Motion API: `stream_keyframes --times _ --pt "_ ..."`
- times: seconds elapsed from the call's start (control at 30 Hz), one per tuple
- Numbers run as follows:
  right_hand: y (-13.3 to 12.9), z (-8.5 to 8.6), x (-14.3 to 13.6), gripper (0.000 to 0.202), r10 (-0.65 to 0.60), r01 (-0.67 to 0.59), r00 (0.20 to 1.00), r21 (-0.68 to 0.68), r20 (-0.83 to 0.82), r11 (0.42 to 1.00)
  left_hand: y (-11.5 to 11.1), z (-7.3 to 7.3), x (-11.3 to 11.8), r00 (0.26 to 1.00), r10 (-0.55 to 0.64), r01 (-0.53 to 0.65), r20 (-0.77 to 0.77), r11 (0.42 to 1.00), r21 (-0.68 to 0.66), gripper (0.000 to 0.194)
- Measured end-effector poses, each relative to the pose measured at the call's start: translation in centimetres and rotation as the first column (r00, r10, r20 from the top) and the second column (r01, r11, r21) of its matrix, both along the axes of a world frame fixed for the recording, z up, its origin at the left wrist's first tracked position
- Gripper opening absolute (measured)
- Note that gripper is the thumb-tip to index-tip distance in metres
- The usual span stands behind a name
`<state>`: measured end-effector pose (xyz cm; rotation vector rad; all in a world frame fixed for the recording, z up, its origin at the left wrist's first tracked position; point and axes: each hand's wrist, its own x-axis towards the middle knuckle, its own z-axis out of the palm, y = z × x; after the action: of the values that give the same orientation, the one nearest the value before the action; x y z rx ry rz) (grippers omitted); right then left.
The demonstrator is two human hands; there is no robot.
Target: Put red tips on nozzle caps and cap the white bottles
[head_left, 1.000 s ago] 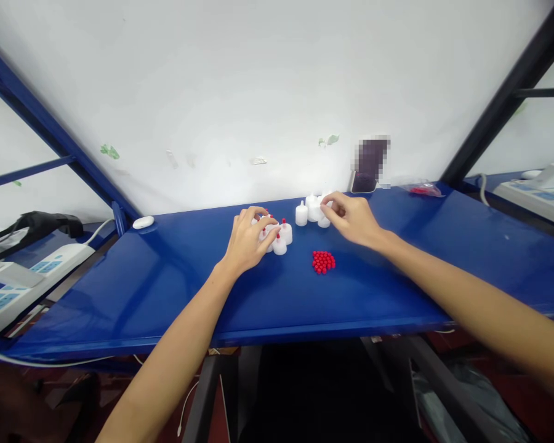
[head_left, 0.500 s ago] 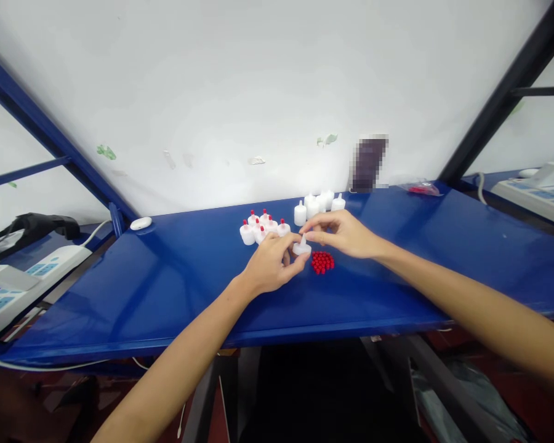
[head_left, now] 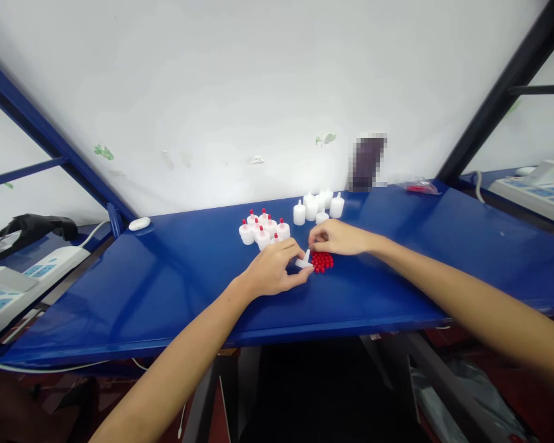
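Between the thumb and fingers of my left hand is a white nozzle lid, its tip tilted up and to the right. My right hand is at the back edge of a cluster of small red caps, fingers bent together; what they hold, if anything, is hidden. Several white bottles with red tips stand behind my left hand. Beyond my right hand are several white bottles with uncapped nozzles.
The blue table meets a white wall. A white oval object lies at the back left, a plastic bag with red pieces at the back right. Power strips flank the table.
My right hand has left the nozzle and moved down to the red caps. My left hand has lowered and tilted the white lid toward them.
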<state>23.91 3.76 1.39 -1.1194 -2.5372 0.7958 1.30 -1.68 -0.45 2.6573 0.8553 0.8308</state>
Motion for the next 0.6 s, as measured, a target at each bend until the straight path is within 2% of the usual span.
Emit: stream_keyframes --times 0.2,0.3,0.43,0.6 --pt "0.22 -0.25 -0.29 0.025 -0.058 0.061 0.996 0.029 -0.075 0.998 0.23 -0.33 0.07 0.994 -0.038 0.036 0.105 0.999 0.016 0.018" --pt "0.16 -0.19 -0.29 0.026 -0.047 0.048 0.995 0.012 -0.09 0.999 0.24 -0.41 0.09 0.988 -0.021 0.016 0.15 0.999 0.038 0.02" --pt "0.22 -0.32 -0.25 0.024 -0.048 0.05 0.998 0.033 -0.041 0.998 0.12 -0.26 -0.01 0.99 -0.004 -0.005 0.142 0.998 0.064 0.02" --pt "0.56 -0.58 -0.24 0.021 -0.059 0.062 0.997 0.052 -0.045 0.997 0.16 0.1 -0.2 0.986 -0.07 0.063 0.149 0.997 0.054 0.017"
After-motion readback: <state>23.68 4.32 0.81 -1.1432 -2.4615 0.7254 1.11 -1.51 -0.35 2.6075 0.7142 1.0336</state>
